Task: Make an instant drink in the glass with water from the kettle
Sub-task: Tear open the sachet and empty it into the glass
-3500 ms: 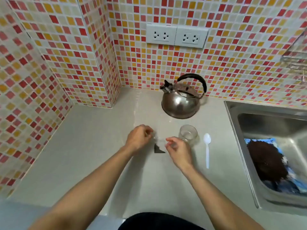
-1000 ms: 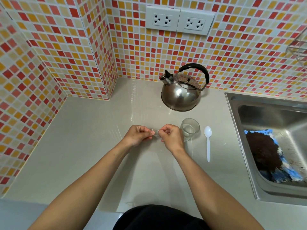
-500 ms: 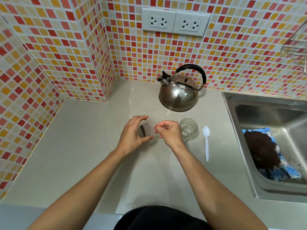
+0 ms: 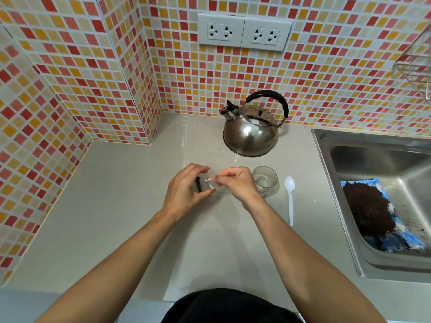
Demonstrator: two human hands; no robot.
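My left hand (image 4: 186, 194) holds a small clear plastic sachet (image 4: 205, 184) with dark powder at its left end, just above the counter. My right hand (image 4: 235, 183) pinches the sachet's right edge with thumb and forefinger. A short clear glass (image 4: 265, 180) stands on the counter right behind my right hand; it looks empty. A white plastic spoon (image 4: 290, 197) lies to the right of the glass, bowl pointing away from me. The steel kettle (image 4: 250, 134) with a black handle sits behind the glass, near the tiled wall, spout to the left.
A steel sink (image 4: 326, 164) takes up the right side, with a blue cloth covered in dark grounds (image 4: 370, 210) inside. Tiled walls close off the back and left. Two wall sockets (image 4: 243, 32) sit above the kettle. A wire rack (image 4: 417, 66) hangs at upper right.
Earlier the hands were apart with the sachet hanging between them. They came together, and my left hand now cups the sachet upright while my right pinches its edge. The view shifted slightly.
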